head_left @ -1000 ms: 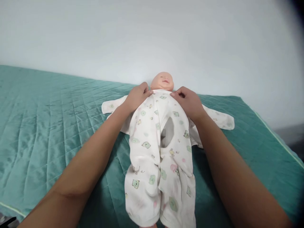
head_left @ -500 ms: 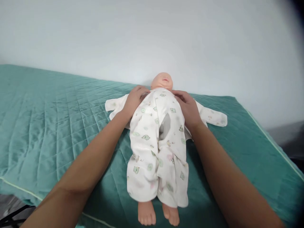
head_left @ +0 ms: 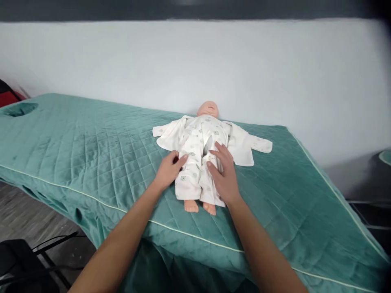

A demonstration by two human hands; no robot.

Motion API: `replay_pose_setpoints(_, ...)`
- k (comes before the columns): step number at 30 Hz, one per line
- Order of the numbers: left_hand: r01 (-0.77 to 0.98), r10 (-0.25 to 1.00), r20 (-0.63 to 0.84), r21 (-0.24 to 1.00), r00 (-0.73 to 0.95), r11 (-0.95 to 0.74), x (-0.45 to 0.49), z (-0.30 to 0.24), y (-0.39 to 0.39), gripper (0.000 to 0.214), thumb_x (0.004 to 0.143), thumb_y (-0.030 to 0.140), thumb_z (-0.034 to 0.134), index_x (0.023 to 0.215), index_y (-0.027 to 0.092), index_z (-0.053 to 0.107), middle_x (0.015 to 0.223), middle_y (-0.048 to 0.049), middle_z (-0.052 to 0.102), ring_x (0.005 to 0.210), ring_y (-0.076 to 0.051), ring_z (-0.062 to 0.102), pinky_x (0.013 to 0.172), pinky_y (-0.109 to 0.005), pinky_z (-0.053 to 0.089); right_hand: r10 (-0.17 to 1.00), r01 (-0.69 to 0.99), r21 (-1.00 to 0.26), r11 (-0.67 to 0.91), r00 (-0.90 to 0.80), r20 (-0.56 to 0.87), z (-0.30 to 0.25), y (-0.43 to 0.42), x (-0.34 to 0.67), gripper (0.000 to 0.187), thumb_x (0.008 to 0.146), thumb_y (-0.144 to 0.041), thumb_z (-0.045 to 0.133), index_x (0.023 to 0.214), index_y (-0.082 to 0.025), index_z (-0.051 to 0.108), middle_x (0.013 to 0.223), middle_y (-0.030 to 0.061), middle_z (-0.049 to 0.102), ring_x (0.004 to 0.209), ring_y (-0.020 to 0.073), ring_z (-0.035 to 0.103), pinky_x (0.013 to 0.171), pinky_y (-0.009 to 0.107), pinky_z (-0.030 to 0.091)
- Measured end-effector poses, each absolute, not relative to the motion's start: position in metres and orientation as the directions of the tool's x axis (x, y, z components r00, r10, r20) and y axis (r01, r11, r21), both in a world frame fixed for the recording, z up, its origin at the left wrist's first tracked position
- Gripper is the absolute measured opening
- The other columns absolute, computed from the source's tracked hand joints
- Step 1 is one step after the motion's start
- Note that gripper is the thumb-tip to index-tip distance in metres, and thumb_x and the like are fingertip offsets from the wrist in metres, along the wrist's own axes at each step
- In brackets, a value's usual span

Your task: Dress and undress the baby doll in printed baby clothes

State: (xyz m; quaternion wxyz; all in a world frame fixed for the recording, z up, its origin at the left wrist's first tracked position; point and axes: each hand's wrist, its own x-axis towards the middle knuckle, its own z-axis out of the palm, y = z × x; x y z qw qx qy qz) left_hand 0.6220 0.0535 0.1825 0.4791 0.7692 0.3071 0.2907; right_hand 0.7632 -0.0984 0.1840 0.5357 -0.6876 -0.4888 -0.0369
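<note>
A baby doll [head_left: 207, 109] lies on its back with its head toward the wall and its bare feet [head_left: 191, 206] toward me. White baby trousers [head_left: 187, 189] with small green animal prints cover its legs and reach up to the chest; a slit shows at the crotch. Under the doll, a white baby shirt [head_left: 241, 146] is spread with both sleeves stretched out sideways. My left hand [head_left: 169, 167] is beside the trouser leg, thumb and bent fingers apart. Over the other leg, my right hand [head_left: 225, 173] has its fingers spread, at or just above the cloth.
A green quilted cover [head_left: 116, 162] with pale piping drapes over the bed, which has a round hole [head_left: 21, 109] at its far left end. The white wall [head_left: 137, 65] stands right behind. A black object [head_left: 24, 264] with thin bars is on the floor at lower left.
Both hands have come down from the doll's chest and sides to its trouser legs. The view has drawn back, showing more of the bed; more of the spread shirt is visible.
</note>
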Motion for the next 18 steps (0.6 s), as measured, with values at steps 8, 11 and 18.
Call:
replay_pose_setpoints(8,0.195,0.897,0.212,0.932,0.388,-0.305,0.61,0.167,0.06,0.034,0.093,0.042,0.049,0.066,0.021,0.044,0.064,0.0042,0.044,0.065,-0.014,0.043,0.062,-0.027,0.033,0.632,0.659,-0.748,0.081,0.547,0.549,0.178,-0.099,0.771,0.026,0.095,-0.035,0.057,0.12,-0.032,0.063,0.153,0.0024,0.049,0.151,0.0249,0.031,0.124,0.06,0.023)
replay_pose_setpoints(11,0.298,0.93,0.218,0.904,0.296,-0.307,0.607,0.162,0.063,0.031,0.093,0.035,0.049,0.066,0.021,0.044,0.064,0.0038,0.044,0.064,-0.014,0.043,0.062,-0.028,0.032,0.628,0.634,-0.769,0.084,0.565,0.535,0.177,-0.1,0.772,0.025,0.095,-0.036,0.058,0.119,-0.033,0.063,0.153,0.0015,0.048,0.151,0.0242,0.032,0.125,0.059,0.023)
replay_pose_setpoints(18,0.424,0.879,0.299,0.788,0.371,-0.447,0.617,0.162,0.062,0.017,0.086,0.024,0.053,0.07,0.022,0.047,0.077,-0.0005,0.057,0.077,-0.018,0.052,0.072,-0.03,0.037,0.611,0.655,-0.752,0.075,0.566,0.554,0.18,-0.1,0.771,0.021,0.096,-0.037,0.057,0.115,-0.031,0.064,0.152,0.0031,0.05,0.148,0.0239,0.035,0.124,0.056,0.025)
